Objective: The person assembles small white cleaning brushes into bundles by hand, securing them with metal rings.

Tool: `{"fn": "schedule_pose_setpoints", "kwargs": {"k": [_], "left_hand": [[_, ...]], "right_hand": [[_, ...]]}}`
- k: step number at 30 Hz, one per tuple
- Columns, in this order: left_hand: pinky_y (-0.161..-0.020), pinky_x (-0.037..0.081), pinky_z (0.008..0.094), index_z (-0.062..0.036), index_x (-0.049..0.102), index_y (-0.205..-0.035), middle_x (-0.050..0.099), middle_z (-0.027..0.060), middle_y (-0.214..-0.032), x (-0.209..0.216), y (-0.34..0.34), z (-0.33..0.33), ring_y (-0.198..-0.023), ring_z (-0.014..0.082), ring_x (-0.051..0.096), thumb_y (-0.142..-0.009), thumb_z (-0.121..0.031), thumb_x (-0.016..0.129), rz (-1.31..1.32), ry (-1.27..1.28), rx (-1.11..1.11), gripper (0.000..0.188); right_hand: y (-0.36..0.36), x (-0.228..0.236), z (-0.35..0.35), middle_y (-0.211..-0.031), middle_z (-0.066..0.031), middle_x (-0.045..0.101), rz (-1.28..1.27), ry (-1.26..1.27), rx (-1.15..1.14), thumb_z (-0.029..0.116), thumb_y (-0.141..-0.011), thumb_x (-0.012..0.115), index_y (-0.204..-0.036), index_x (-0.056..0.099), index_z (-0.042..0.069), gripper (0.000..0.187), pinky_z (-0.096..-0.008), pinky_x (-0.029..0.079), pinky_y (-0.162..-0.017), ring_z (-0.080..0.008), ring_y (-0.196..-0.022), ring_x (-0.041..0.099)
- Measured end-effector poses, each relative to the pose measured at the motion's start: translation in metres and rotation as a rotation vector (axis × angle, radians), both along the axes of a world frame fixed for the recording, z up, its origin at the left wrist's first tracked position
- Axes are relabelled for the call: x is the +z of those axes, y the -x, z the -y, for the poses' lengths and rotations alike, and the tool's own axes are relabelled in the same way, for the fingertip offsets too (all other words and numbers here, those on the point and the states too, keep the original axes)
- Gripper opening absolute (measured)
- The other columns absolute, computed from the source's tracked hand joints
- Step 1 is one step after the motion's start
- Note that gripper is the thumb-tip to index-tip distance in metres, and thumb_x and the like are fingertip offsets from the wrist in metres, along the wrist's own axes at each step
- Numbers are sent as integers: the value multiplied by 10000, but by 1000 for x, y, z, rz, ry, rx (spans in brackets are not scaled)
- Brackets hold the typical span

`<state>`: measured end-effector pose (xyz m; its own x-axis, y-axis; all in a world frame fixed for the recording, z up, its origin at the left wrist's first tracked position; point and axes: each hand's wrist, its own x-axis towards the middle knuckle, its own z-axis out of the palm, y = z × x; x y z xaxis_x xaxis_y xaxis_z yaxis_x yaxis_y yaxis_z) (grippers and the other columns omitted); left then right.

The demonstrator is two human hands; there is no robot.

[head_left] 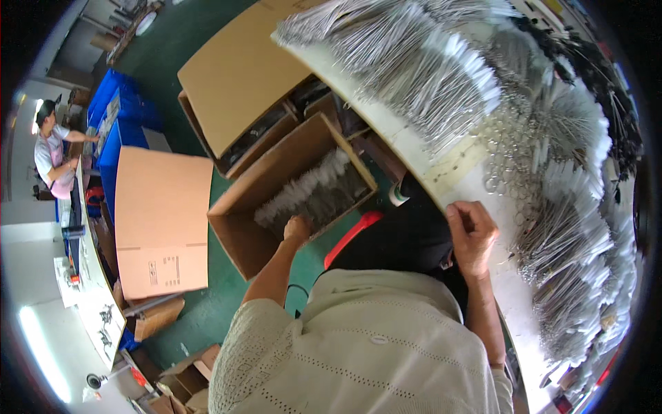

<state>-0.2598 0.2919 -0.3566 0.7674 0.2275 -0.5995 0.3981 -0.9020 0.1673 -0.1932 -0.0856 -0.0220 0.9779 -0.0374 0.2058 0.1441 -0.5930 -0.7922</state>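
My left hand reaches down into an open cardboard box in front of me, against a row of brushes with white bristles. Its fingertips are hidden among the brushes, so I cannot tell whether it grips any. At the near edge of the white table is my right hand, its fingers curled in loosely and nothing visible in them. Beyond it, big heaps of thin wire brushes with white bristle ends and looped wire stems cover much of the tabletop.
Left of the box stands a tall cardboard panel; a larger carton is behind it. A red curved strip is near my lap. Black-bristled brushes lie at the far right. Another person works by blue bins at far left.
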Motion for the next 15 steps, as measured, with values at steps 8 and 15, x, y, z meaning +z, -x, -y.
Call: {"fn": "schedule_pose_setpoints", "kwargs": {"k": [8,15], "left_hand": [[-738,469,367,-15,605,-975,614,157,-856,171,-110,39,-820,306,595,-885,-131,510,1130,241,134,175],[-728,486,279,-4,558,-1063,625,108,-945,385,-248,211,-842,181,610,-903,-108,503,1318,766,-201,199]], "right_hand": [[10,13,36,-687,-70,599,-150,-335,161,102,-781,672,-803,639,18,93,-252,427,-514,-111,-563,528],[46,54,121,-695,-111,610,-156,-337,133,86,-782,646,-814,647,-9,100,-269,461,-543,-153,-590,580]]}}
